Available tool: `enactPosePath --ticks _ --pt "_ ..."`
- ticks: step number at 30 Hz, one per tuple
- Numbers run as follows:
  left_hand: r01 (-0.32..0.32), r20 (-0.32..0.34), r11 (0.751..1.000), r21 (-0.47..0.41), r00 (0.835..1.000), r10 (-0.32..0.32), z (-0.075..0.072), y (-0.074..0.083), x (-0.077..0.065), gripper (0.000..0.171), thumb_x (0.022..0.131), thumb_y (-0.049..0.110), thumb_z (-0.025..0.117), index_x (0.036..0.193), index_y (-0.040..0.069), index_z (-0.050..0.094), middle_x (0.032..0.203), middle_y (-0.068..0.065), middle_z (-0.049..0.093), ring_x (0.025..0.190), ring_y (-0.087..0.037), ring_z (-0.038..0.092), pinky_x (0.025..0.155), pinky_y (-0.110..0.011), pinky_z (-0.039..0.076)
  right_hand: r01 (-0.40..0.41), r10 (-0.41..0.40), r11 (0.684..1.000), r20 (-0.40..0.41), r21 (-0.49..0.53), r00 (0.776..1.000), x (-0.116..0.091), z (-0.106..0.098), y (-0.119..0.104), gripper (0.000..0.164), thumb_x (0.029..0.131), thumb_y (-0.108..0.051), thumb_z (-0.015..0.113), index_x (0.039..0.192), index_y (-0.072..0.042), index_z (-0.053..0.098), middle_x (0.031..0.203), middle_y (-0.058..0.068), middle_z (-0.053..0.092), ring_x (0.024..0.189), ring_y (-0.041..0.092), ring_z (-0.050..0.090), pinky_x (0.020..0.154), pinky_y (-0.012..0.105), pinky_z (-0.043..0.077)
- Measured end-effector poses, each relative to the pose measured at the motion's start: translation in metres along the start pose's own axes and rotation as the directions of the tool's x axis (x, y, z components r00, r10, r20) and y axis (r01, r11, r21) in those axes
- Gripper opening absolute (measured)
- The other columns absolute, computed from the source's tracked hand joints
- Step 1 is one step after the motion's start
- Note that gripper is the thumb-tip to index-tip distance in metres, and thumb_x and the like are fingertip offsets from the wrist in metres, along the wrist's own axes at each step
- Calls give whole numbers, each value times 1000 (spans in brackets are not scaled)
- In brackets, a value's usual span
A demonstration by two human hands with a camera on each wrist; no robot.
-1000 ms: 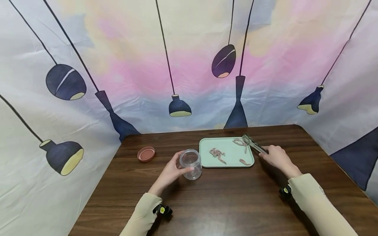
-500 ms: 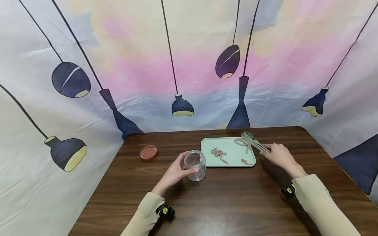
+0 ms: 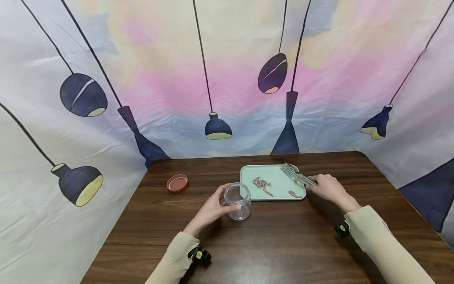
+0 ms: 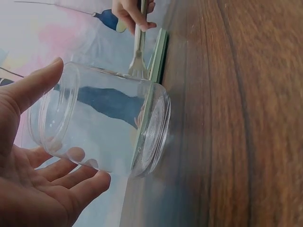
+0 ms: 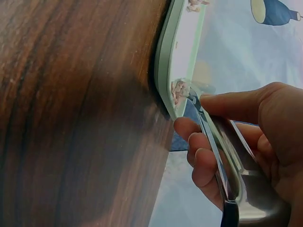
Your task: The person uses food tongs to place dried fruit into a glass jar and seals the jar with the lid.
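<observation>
My left hand (image 3: 213, 209) grips a clear, lidless jar (image 3: 238, 213) in front of the tray's left end. The thumb lies on the near side, and the left wrist view shows the fingers (image 4: 78, 182) round the other. My right hand (image 3: 330, 189) holds metal tongs (image 3: 301, 178), their tips low over the back right of a pale green tray (image 3: 278, 192). Pinkish-brown, stringy pieces (image 3: 261, 184) lie in a clump on the tray's left half. A single short piece (image 3: 294, 193) lies near its front right corner. Others are mostly hidden beneath the tong tips.
A reddish-brown round lid (image 3: 177, 183) lies on the dark wooden table (image 3: 269, 244), left of the jar. Behind the table hangs a cloth backdrop (image 3: 170, 79) printed with lamps.
The tong tips have moved left and down over the pieces at the tray's back right. My left hand has shifted the jar slightly right and nearer to me.
</observation>
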State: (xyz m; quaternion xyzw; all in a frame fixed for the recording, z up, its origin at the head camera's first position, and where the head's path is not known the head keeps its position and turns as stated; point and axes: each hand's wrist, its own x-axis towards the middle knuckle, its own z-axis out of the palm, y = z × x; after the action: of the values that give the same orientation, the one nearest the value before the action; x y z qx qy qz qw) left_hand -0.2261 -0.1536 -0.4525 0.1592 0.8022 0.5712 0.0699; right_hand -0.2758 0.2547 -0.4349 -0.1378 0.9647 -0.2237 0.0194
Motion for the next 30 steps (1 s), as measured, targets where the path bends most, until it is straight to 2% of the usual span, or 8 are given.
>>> enactPosePath --ticks 3,6,7,11,16,22,25,30 --pt "-9 19 1000 -24 1000 9 2 0 0 82 83 22 86 150 10 40 147 -19 47 136 -34 48 110 -49 38 -2 2 1000 8 12 1000 -1 0 1 50 99 -19 62 136 13 55 52 2 52 40 11 38 45 31 36" --pt "-16 23 999 -41 1000 17 4 0 0 81 84 19 85 150 8 40 146 -20 47 136 -37 48 109 -49 39 -2 2 1000 10 19 1000 -2 -1 0 49 99 -19 61 136 13 55 46 0 47 38 12 42 42 31 38" --pt "-13 26 999 -46 1000 14 4 5 -2 81 84 16 84 150 6 39 146 -22 47 136 -39 47 109 -50 39 -3 3 1000 12 23 1000 -3 -1 0 49 99 -19 61 136 12 55 45 0 46 38 13 43 42 31 38" --pt "-5 26 999 -55 1000 6 4 6 -3 81 85 13 83 151 4 38 147 -23 46 137 -41 45 109 -51 38 10 -10 999 1 30 1000 -3 -2 0 49 99 -19 62 137 11 55 47 -1 46 40 13 44 43 32 38" --pt "-4 23 999 -38 1000 4 3 2 -2 81 84 20 85 151 8 39 147 -17 48 137 -37 47 109 -48 40 45 -43 997 -34 62 998 -5 -13 -7 50 100 -21 62 138 10 55 52 0 51 42 13 44 45 32 38" --pt "-11 39 1000 -26 999 12 3 0 -2 84 84 23 85 151 8 38 147 -18 47 138 -36 45 109 -47 40 89 -82 995 -121 48 989 -6 -30 -19 50 98 -24 66 138 5 58 48 -5 38 42 11 30 44 28 30" --pt "-10 43 1000 -22 999 11 3 0 -2 84 84 23 85 151 7 38 147 -19 47 139 -36 45 109 -47 40 105 -98 993 -131 49 986 -8 -34 -27 49 98 -26 67 138 1 59 49 -7 35 43 10 26 45 28 29" --pt "-2 54 1000 -24 999 3 3 1 -1 84 84 23 86 152 8 38 147 -18 48 139 -35 44 110 -47 39 159 -150 985 -124 72 981 -18 -37 -49 48 99 -31 66 138 -3 61 52 -8 36 45 8 25 47 27 30"
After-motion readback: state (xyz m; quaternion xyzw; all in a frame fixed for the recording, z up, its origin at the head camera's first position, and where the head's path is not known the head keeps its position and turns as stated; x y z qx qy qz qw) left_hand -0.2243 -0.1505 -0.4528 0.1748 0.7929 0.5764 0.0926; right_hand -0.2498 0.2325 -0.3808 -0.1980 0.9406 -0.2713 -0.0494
